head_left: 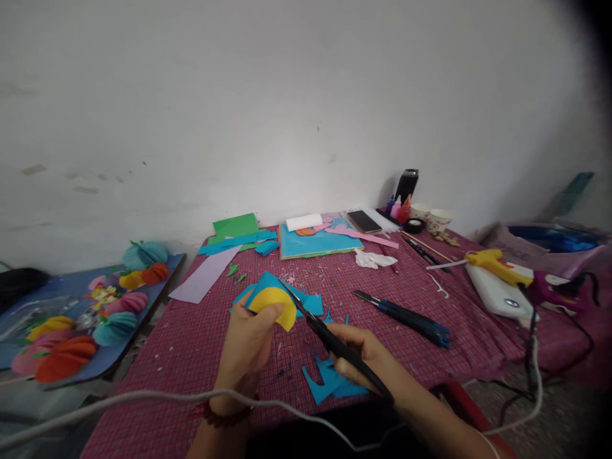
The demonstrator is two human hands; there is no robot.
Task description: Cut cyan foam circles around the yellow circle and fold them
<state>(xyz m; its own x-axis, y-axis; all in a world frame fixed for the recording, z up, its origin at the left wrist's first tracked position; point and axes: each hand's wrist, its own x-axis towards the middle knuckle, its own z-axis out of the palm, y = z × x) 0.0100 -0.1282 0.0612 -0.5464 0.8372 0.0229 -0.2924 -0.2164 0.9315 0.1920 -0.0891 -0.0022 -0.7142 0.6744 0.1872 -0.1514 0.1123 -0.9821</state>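
Note:
My left hand (248,333) pinches a curved yellow paper piece (282,305) between thumb and fingers. Behind it lies bright blue paper (268,280); whether my fingers hold that too, I cannot tell. Black-handled scissors (340,347) are in my right hand (366,350), with the blades pointing up and left beside the yellow piece's right edge. How far the blades are apart is unclear. Blue paper offcuts (329,386) lie on the checked tablecloth (191,357) below my hands. A utility knife (406,317) rests to the right.
Paper pumpkins (67,359) sit on a blue board (176,264) at left. Paper sheets (320,242), a phone (364,222) and a dark bottle (406,185) stand or lie toward the wall. A yellow glue gun (502,266) lies right. A white cable (157,396) crosses the foreground.

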